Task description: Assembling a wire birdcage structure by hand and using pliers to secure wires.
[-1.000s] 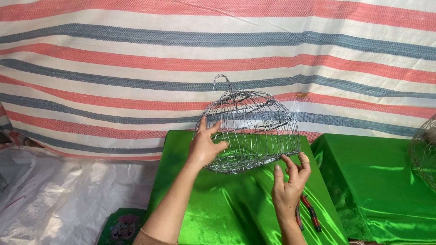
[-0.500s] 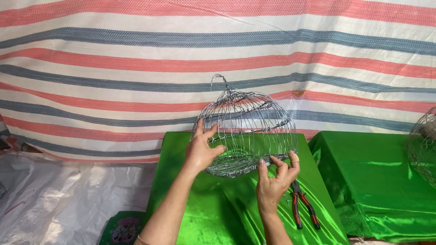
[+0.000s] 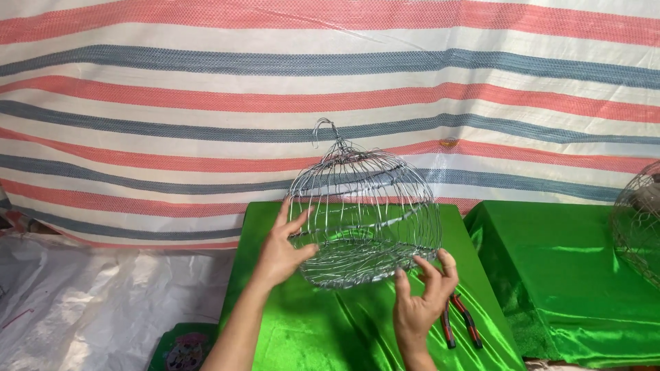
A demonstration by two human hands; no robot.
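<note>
I count two wire cages: one (image 3: pixel 364 213) between my two hands, left (image 3: pixel 282 247) and right (image 3: pixel 421 302), another (image 3: pixel 639 223) at the right edge. Two green-draped counters (image 3: pixel 330 336) (image 3: pixel 570 275). One pair of pliers (image 3: pixel 459 321).

A dome-shaped wire cage (image 3: pixel 364 216) of thin silvery strands, with a small hook on top, stands upright and slightly tilted, its round base rim between the left grip (image 3: pixel 282 251) and right grip (image 3: pixel 421 302).

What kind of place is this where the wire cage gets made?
Probably a small makeshift craft workshop. A striped tarp hangs as a wall, green cloth covers the table, pliers lie ready, and both hands hold a handmade wire cage.
</note>
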